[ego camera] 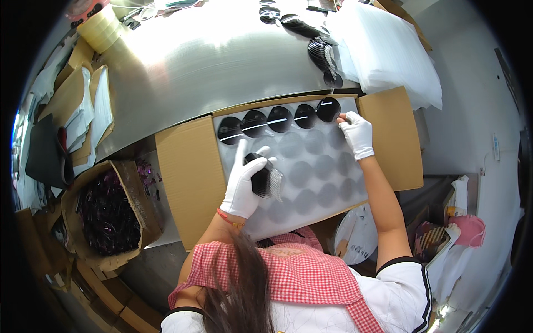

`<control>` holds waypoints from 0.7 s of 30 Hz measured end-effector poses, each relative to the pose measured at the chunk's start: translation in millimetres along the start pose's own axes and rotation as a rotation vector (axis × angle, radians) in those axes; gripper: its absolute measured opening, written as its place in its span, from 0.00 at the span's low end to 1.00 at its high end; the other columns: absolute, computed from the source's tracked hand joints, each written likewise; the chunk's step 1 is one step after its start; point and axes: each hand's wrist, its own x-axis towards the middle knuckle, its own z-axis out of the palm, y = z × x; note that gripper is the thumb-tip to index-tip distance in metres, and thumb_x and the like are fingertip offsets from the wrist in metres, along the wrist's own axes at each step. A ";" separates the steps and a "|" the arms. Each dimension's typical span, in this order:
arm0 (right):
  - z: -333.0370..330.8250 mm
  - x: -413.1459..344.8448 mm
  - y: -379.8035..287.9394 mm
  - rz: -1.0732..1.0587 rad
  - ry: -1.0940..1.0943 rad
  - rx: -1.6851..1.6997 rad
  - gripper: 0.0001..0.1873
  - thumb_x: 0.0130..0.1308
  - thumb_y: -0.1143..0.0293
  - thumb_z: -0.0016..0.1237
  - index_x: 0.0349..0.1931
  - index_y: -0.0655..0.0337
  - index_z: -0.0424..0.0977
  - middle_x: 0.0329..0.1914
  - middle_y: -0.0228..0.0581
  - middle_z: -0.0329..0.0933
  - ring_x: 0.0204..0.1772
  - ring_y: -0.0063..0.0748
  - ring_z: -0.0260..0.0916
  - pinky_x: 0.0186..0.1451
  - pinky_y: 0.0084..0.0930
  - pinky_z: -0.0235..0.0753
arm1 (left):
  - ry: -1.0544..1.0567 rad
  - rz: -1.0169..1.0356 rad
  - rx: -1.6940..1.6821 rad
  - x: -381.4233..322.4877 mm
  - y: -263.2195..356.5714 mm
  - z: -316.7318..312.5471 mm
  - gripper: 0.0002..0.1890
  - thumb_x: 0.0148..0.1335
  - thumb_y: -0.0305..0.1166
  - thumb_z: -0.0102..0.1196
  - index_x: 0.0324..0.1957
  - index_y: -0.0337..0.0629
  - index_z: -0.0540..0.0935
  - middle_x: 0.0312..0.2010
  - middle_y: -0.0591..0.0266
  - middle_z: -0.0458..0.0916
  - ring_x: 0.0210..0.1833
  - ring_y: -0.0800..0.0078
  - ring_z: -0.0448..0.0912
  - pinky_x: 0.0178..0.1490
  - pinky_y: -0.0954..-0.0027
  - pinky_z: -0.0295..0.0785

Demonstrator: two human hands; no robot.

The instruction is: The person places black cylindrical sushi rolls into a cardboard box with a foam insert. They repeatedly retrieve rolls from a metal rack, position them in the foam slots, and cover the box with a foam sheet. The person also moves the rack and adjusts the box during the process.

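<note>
An open cardboard box (187, 179) lies before me, with a translucent white sheet (287, 166) in it. Along the sheet's far edge runs a row of several dark round lenses (280, 119); more round shapes show faintly through the sheet. My gloved left hand (243, 183) holds a stack of dark lenses (261, 179) with clear tabs, over the left part of the box. At the right end of the row, the bare fingertips of my gloved right hand (357, 132) touch the edge of the last dark lens (328, 109).
Beyond the box is a metal table (200, 66) bearing a curved line of stacked lenses (322, 56), a pile of white sheets (387, 54) and tape rolls (100, 29). At left stands a carton (143, 233) of dark and purple pieces.
</note>
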 end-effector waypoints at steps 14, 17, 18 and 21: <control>-32.6 -11.2 -4.7 0.150 -0.107 0.192 0.10 0.60 0.65 0.60 0.37 0.62 0.83 0.29 0.39 0.82 0.31 0.25 0.77 0.38 0.24 0.76 | 0.069 0.042 0.025 41.9 -9.4 21.2 0.34 0.65 0.22 0.50 0.72 0.47 0.55 0.57 0.50 0.73 0.54 0.57 0.77 0.53 0.58 0.78; -16.7 -38.6 -47.1 0.009 -0.379 0.311 0.08 0.60 0.71 0.58 0.37 0.66 0.82 0.28 0.31 0.80 0.32 0.17 0.72 0.37 0.19 0.74 | -0.006 -0.034 0.008 51.7 -18.0 30.4 0.27 0.68 0.25 0.50 0.68 0.44 0.61 0.55 0.50 0.76 0.53 0.59 0.78 0.55 0.61 0.76; -12.3 -46.4 -58.1 -0.034 -0.448 0.308 0.08 0.61 0.71 0.58 0.38 0.65 0.82 0.28 0.34 0.81 0.32 0.16 0.72 0.37 0.19 0.74 | 0.015 -0.055 0.041 58.7 -19.4 34.0 0.28 0.69 0.26 0.50 0.69 0.44 0.60 0.56 0.51 0.76 0.54 0.60 0.78 0.56 0.61 0.76; -3.4 -63.6 -81.5 0.029 -0.568 0.413 0.11 0.59 0.70 0.62 0.40 0.65 0.82 0.31 0.36 0.83 0.33 0.17 0.75 0.38 0.19 0.76 | 0.000 -0.014 0.199 61.1 -23.7 40.0 0.29 0.70 0.29 0.49 0.71 0.47 0.59 0.57 0.54 0.73 0.55 0.64 0.76 0.58 0.64 0.75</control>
